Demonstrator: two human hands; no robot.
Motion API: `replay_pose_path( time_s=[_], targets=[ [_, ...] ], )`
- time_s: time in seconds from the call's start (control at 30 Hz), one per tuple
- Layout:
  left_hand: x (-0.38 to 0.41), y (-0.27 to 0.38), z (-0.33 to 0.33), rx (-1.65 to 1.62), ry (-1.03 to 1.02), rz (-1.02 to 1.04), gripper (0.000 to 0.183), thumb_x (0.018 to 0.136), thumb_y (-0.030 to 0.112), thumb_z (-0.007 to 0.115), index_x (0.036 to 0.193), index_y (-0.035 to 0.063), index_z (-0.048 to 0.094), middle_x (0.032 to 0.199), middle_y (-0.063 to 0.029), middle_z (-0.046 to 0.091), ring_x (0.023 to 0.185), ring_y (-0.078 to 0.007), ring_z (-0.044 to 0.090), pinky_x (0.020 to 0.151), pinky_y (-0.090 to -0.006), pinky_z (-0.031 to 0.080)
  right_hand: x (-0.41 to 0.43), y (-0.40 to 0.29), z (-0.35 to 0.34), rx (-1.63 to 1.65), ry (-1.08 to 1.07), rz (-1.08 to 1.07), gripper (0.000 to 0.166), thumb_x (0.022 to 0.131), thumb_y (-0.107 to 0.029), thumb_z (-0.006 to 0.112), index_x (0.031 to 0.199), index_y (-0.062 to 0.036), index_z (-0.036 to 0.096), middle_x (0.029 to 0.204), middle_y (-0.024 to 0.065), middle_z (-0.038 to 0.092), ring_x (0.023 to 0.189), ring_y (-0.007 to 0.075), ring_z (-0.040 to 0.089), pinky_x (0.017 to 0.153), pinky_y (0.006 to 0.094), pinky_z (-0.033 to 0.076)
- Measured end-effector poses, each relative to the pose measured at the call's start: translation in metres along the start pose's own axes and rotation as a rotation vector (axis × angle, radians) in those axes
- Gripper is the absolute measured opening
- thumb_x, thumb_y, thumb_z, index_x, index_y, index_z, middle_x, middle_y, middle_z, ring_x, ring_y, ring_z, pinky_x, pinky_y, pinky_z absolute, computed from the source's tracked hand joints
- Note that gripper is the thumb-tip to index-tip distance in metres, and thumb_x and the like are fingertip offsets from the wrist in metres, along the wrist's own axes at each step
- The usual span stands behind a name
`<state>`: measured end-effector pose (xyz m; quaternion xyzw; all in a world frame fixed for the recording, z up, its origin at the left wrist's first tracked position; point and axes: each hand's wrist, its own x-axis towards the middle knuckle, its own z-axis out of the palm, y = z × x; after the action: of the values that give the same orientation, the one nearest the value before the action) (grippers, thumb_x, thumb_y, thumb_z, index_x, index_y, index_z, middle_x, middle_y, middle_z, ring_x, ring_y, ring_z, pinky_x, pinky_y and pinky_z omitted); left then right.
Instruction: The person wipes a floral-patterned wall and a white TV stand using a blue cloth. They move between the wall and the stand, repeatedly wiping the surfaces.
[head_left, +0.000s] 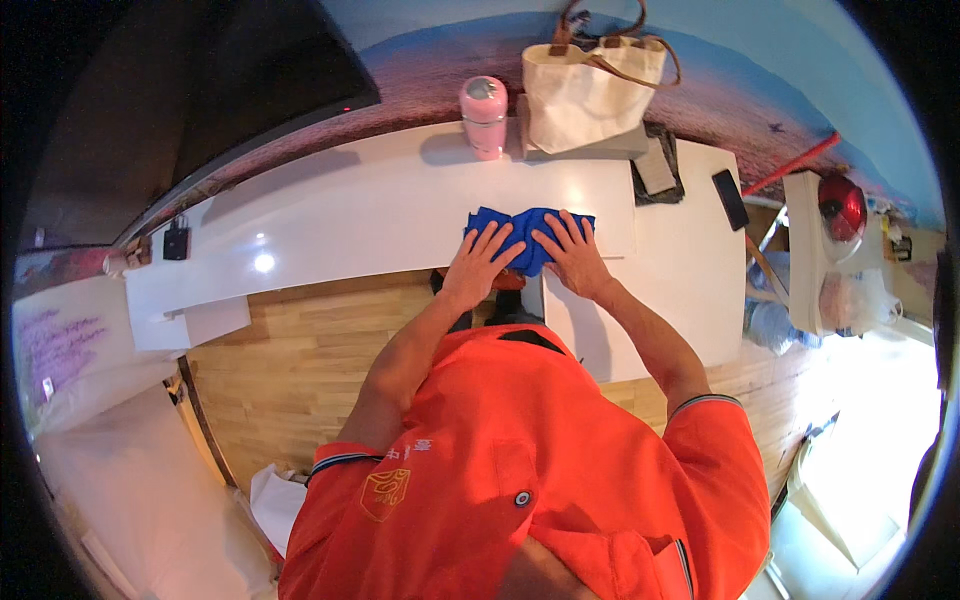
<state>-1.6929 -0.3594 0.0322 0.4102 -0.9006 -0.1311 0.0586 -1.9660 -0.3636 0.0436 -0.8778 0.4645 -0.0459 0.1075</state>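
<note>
A blue cloth (531, 238) lies bunched at the front edge of a white desk (337, 210). My left hand (480, 262) rests on its left part with the fingers spread, and my right hand (571, 255) lies on its right part, fingers also spread. Both palms face down, pressing on the cloth rather than closing round it. Behind the cloth stands a pink bottle (484, 124) with a silvery top.
A cream tote bag (592, 94) sits on a grey box at the back. To the right lie a black smartphone (730, 200) and a dark pouch (664, 180). A black device (176, 240) stands at the far left. A large black screen (225, 90) rises behind the desk.
</note>
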Motion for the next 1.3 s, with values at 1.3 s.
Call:
replay_pose_path(
  time_s=[1.3],
  targets=[
    [-0.108,-0.054,-0.036,-0.134,0.087,-0.328,0.068,0.086,-0.012,0.05,0.147,0.0176,0.058,0.164,-0.0162,0.037,0.15,-0.0431,0.035,0.118,-0.0577,0.032,0.067,-0.089,0.043,0.272,0.091,-0.217,0.046,0.097,-0.035,0.065,0.139,-0.0151,0.062,0.154,0.0104,0.049,0.146,0.0345,0.039,0.119,0.0574,0.028]
  ],
)
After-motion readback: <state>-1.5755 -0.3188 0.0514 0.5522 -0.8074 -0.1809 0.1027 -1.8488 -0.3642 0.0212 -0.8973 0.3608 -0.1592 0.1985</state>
